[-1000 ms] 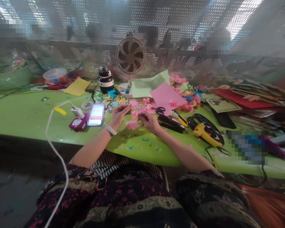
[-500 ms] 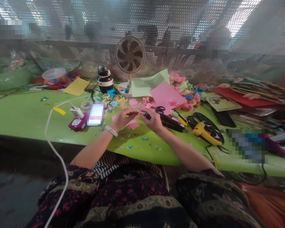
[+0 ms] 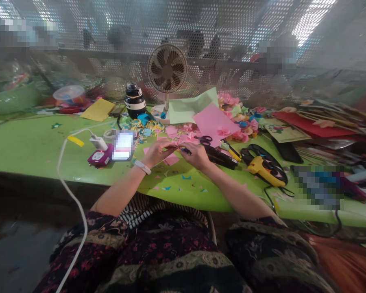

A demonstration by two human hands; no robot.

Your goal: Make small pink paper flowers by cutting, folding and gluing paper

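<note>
Over the near part of the green bench [image 3: 42, 150] the two hands meet. The left hand [image 3: 157, 152] pinches a pink paper scrap [image 3: 172, 146] in its fingertips, and the right hand [image 3: 198, 156] is closed on a thin dark stick [image 3: 185, 151] that touches the scrap. The scrap looks featherlight, limp and easily creased, so it is best held by its edges. Beyond lie one pair of scissors [image 3: 205, 140], one yellow glue gun [image 3: 262, 170], one pink sheet [image 3: 213, 120], one pale green sheet [image 3: 189, 109] and one fan [image 3: 167, 69].

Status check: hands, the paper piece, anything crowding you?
Left hand pinching pink paper piece. Right hand meets it, grip unclear. Scissors, black tool close right.
</note>
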